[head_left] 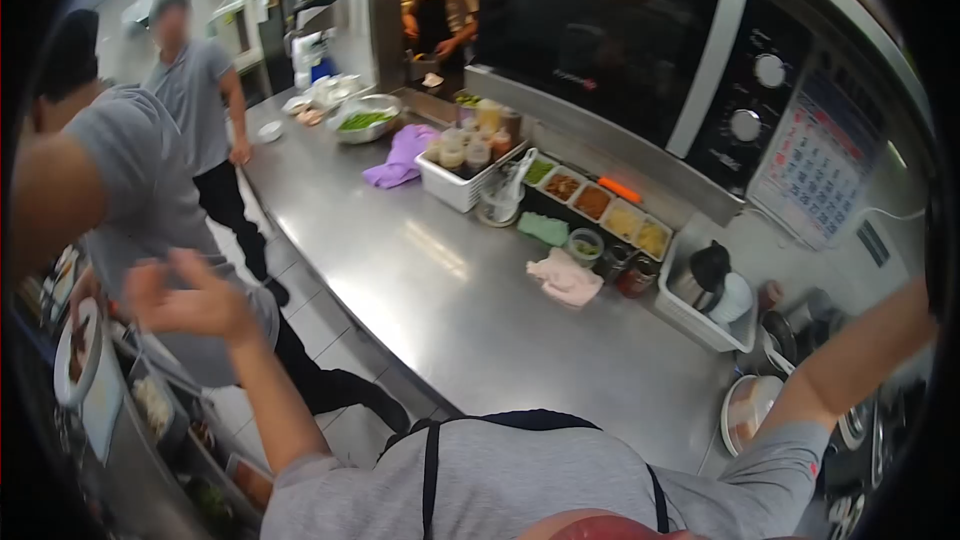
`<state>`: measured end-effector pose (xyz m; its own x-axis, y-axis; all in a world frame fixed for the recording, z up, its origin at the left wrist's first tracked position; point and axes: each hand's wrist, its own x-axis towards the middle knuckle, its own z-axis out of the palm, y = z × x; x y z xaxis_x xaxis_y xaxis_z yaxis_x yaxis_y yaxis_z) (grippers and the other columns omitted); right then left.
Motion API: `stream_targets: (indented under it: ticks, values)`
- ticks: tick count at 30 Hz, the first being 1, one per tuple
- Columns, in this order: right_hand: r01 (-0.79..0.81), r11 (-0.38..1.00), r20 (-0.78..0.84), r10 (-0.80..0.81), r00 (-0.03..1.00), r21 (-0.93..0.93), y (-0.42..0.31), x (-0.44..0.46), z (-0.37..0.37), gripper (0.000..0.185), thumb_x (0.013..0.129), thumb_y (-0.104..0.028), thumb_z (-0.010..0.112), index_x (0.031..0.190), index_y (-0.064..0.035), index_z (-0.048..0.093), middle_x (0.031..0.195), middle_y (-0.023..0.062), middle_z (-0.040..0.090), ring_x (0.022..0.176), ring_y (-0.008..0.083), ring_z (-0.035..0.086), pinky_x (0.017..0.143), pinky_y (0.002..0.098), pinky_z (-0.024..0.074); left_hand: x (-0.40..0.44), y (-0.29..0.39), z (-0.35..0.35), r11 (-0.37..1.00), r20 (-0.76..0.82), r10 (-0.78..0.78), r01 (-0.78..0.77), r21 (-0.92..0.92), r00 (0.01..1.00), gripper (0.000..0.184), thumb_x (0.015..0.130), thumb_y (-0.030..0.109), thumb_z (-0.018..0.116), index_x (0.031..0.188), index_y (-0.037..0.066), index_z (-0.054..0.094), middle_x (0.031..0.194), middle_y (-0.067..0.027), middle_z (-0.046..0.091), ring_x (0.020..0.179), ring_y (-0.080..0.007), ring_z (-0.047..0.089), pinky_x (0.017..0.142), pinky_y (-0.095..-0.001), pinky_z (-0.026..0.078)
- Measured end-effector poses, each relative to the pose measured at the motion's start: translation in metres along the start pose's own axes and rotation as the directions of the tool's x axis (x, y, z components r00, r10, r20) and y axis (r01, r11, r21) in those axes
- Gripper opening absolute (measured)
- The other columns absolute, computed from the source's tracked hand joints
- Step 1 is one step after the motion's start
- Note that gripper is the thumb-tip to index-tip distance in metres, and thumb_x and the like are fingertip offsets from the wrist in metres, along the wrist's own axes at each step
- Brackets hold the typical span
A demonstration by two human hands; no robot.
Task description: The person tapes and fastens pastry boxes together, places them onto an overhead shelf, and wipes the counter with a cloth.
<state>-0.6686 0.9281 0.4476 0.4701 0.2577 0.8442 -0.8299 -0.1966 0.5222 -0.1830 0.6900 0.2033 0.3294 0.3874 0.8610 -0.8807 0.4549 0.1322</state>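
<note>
My left hand (pixel 190 298) is raised at the left, palm up, with its fingers spread and slightly blurred. It holds nothing and appears in front of a co-worker's grey shirt (pixel 150 185). At the right, my bare forearm (pixel 860 350) reaches up to the frame's edge, where my right hand is out of sight. Between my arms lies the steel counter (pixel 420 290), bearing a pink cloth (pixel 566 277), a green cloth (pixel 543 229) and a row of filled trays (pixel 592 202).
A microwave (pixel 600 40) is above the counter's back. White baskets hold sauce bottles (pixel 474 150) and metal pots (pixel 695 275). Farther back are a bowl of greens (pixel 365 120) and a purple cloth (pixel 402 155). Another person (pixel 195 90) stands at the counter's far end.
</note>
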Motion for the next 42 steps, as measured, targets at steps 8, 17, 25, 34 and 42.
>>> stream_targets:
  ticks: [8, 17, 25, 34, 42]
  values:
    - [-0.793, 0.357, 0.271, 0.803, 0.531, 0.494, -0.150, -0.212, 0.055, 0.024, 0.079, -0.018, 0.051, 0.096, -0.0029, 0.057, 0.090, 0.0140, 0.058, 0.071, 0.0242, 0.056, 0.067, 0.0306, 0.0449, -0.285, -0.066, -0.368, 0.933, 0.617, -0.035, -0.247, -0.261, -0.786, 0.037, 0.076, 0.025, 0.052, 0.111, 0.010, 0.051, 0.116, -0.0095, 0.048, 0.113, -0.0274, 0.039, 0.099, -0.0523, 0.021]
    - [-0.975, -0.178, 0.975, -0.201, -0.097, -0.133, -0.395, -0.383, 0.070, 0.026, 0.079, -0.012, 0.062, 0.104, -0.0081, 0.057, 0.095, 0.0044, 0.049, 0.077, 0.0093, 0.052, 0.064, 0.0215, 0.0411, -0.286, -0.091, -0.494, 0.701, 0.050, -0.414, -0.283, 0.655, -0.909, 0.034, 0.079, 0.025, 0.050, 0.109, 0.009, 0.053, 0.109, -0.0115, 0.051, 0.104, -0.0270, 0.044, 0.092, -0.0480, 0.027]
    - [-0.918, -0.304, 0.892, 0.291, -0.346, -0.256, -0.380, -0.431, 0.122, 0.015, 0.080, -0.004, 0.055, 0.095, -0.0005, 0.056, 0.086, 0.0084, 0.050, 0.052, 0.0101, 0.055, 0.044, 0.0201, 0.0446, -0.326, -0.112, -0.407, 0.514, 0.303, -0.415, 0.054, 0.856, -0.858, 0.032, 0.082, 0.026, 0.047, 0.107, 0.008, 0.054, 0.103, -0.0133, 0.054, 0.096, -0.0266, 0.049, 0.086, -0.0442, 0.033]
    - [-0.838, -0.139, 0.304, 0.890, -0.339, -0.527, -0.364, -0.480, 0.188, 0.010, 0.085, -0.015, 0.053, 0.083, -0.0053, 0.055, 0.068, 0.0016, 0.051, 0.051, 0.0107, 0.049, 0.045, 0.0237, 0.0421, -0.342, -0.272, -0.426, 0.582, 0.008, -0.256, -0.147, 0.800, -0.967, 0.031, 0.084, 0.027, 0.045, 0.106, 0.006, 0.056, 0.096, -0.0154, 0.057, 0.087, -0.0262, 0.055, 0.080, -0.0400, 0.040]
    - [-0.547, 0.217, 0.395, 0.890, -0.230, -0.808, -0.405, -0.424, 0.312, 0.009, 0.084, -0.012, 0.048, 0.092, -0.0099, 0.054, 0.090, 0.0072, 0.052, 0.076, 0.0250, 0.055, 0.069, 0.0346, 0.0443, -0.358, -0.442, -0.217, 0.684, 0.486, -0.348, 0.137, 0.716, -0.802, 0.054, 0.081, 0.049, 0.051, 0.104, 0.000, 0.054, 0.092, -0.0207, 0.060, 0.090, -0.0351, 0.056, 0.078, -0.0410, 0.044]
